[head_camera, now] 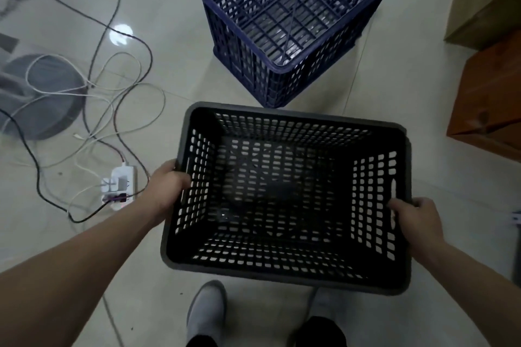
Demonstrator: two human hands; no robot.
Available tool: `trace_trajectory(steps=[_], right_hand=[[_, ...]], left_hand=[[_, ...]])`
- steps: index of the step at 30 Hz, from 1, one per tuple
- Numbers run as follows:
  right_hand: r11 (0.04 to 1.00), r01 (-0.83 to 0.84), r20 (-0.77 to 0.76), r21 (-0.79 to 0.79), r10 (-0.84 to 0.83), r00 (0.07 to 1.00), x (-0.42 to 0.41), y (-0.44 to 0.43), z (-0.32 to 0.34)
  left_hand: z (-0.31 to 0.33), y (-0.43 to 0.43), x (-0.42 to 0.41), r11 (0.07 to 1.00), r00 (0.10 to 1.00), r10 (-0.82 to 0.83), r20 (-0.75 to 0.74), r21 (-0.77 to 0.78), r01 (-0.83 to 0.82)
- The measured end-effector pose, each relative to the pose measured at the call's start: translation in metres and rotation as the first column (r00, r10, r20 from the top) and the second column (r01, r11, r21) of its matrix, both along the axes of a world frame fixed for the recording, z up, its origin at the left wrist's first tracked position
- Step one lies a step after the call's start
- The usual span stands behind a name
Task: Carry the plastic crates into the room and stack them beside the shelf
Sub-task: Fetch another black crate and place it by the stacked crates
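grip: left hand (172, 189) and right hand (414, 220) fingers curl over black crate (284, 191) rims, keeping it level.
target: blue crate (296, 22) sits ahead on floor (169, 8), likely the stack base.

Single head-worn wide-angle view, steeply down at the floor (180, 36)

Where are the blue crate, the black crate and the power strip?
blue crate (294, 13): head view, floor rib.
black crate (282, 189): head view, floor.
power strip (127, 172): head view, white casing.
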State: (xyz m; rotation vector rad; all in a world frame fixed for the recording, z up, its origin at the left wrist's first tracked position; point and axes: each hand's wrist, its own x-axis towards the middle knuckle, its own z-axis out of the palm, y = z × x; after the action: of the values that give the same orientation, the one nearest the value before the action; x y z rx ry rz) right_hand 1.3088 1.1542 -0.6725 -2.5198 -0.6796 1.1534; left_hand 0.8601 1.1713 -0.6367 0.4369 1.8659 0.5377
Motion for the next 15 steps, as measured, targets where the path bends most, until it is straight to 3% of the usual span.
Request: trace_trajectory(steps=[4, 15], right_hand=[[0.999, 0.028, -0.045, 0.021, -0.028, 0.999, 0.027, -0.006, -0.011], [0.996, 0.083, -0.219, 0.045, -0.071, 0.973, 0.032, -0.003, 0.018]], left_hand=[[-0.006, 0.013, 0.020, 0.998, 0.997, -0.060, 0.039, 0.027, 0.059], [0.033, 0.027, 0.026, 0.982, 0.988, -0.144, -0.052, -0.135, 0.135]])
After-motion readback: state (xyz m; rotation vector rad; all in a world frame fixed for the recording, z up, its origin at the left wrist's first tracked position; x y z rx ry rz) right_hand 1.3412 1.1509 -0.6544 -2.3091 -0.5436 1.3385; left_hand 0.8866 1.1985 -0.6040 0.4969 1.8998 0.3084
